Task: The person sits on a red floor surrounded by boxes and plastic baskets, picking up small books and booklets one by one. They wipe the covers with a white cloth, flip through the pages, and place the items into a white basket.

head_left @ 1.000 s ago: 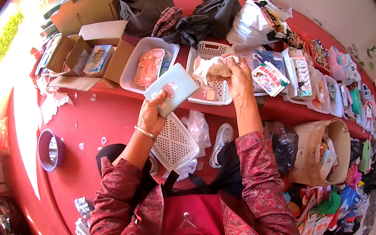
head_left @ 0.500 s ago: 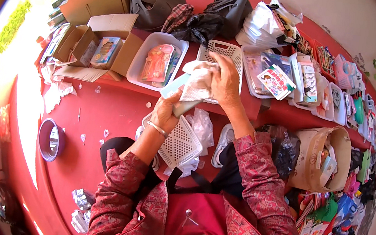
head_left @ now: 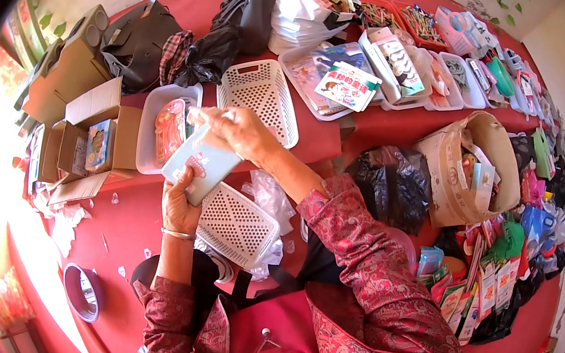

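My left hand (head_left: pixel 181 207) grips the lower edge of a flat, pale blue case (head_left: pixel 206 166) with a small printed picture, its thumb lying on the front. At the case's upper edge is my right hand (head_left: pixel 242 131), closed on a white cloth (head_left: pixel 197 115) that shows only in part beyond the fingers. The case is held tilted above a white perforated basket (head_left: pixel 236 224) standing by my feet. Behind the hands, a similar white basket (head_left: pixel 264 98) rests on the red ledge, beside a white tub (head_left: pixel 148 132) with a pink package in it.
To the left stand an open cardboard box (head_left: pixel 88 149) and a purple bowl (head_left: pixel 83 293). Filled trays, with a booklet (head_left: pixel 348 86) on one, line the ledge to the right. Nearer are a black plastic bag (head_left: pixel 390 188), a round cardboard bin (head_left: pixel 450 175) and piled packages (head_left: pixel 476 290).
The view has swung to the right. The case now shows its printed pale blue face, and the cloth, earlier spread across it, is mostly hidden under my right hand at its upper edge.
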### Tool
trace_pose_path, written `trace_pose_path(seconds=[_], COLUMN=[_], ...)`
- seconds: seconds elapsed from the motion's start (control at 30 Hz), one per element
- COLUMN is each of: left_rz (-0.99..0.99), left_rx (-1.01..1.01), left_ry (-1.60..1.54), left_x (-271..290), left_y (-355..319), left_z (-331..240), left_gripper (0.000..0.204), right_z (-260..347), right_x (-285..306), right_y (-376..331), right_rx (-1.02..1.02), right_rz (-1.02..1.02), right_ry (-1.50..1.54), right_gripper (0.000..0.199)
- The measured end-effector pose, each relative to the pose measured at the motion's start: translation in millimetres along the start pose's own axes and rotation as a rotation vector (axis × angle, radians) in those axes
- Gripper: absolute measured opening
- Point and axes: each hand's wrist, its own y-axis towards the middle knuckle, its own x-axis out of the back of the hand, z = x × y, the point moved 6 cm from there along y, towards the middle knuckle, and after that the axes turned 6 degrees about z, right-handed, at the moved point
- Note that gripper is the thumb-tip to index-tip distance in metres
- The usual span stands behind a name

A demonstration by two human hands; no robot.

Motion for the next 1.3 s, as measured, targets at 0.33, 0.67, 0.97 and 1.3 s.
trace_pose_path(seconds=[0.33,0.67,0.97,1.3], left_rz=[-0.09,-0.08,0.278,-0.009], left_rx=[-0.069,-0.13,0.221,-0.085], left_ry=[-0.042,0.211,-0.483,-0.458], left_x=[5.4,-14.1,-31.3,14.7], left_y=[9.2,6.1,5.3,11.8], left_z=[0.8,-9.3,-1.1,-40.1], left_gripper=[0.023,0.023,0.075,0.033], right_z=[7.8,12.3,62.9,47.8], right_x=[-16.2,-13.9,-74.6,-61.3], right_y=[-22.1,-23.5,-52.0,-47.2], right_rx=[-0.32,-0.216,0.705,0.624], right_rz=[0.225,0.127,0.132,0.313], right_ry=[0.223,0.015,-1.156,-1.175], right_gripper=[0.045,0.017,0.018,0.037])
